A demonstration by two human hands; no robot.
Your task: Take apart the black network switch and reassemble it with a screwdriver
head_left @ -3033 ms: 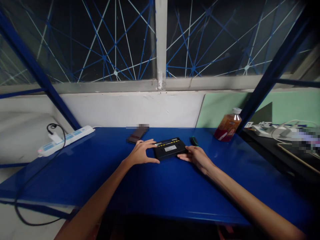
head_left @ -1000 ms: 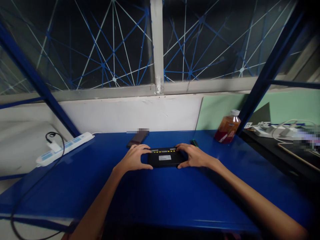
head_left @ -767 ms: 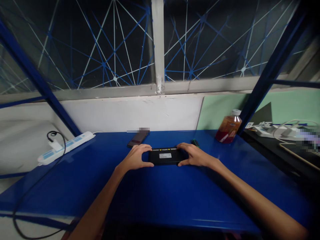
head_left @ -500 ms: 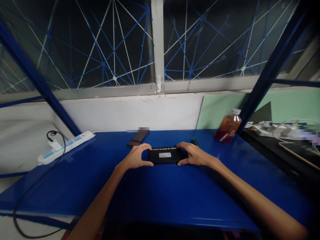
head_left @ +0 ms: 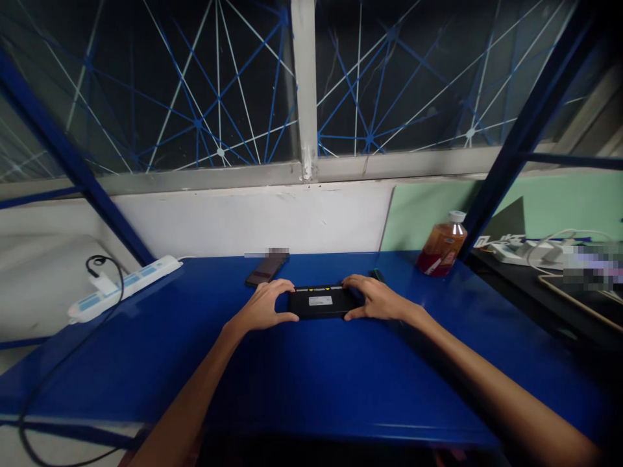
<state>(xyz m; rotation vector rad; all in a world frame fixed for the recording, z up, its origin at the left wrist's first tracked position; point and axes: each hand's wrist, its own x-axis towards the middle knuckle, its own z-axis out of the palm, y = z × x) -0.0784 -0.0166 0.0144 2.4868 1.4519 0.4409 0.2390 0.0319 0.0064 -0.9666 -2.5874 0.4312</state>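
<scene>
A flat black case with a white label lies on the blue table, its long side facing me. Two small yellow marks show along its far edge. My left hand grips the left end, thumb at the near corner and fingers at the far one. Around the right end my right hand is closed in the same manner, hiding part of it. Just behind my right hand sits a small black and green object, partly covered. A dark phone rests on the table beyond my left hand.
At the left stands a white power strip with a plug and a black cable. A bottle of reddish drink is at the back right. Cables and a white adapter lie on a dark surface farther right.
The case has turned from slanted to square with me. My right hand has shifted to grip its right end. The row of yellow marks has shrunk to two; the last half second is nearly still.
</scene>
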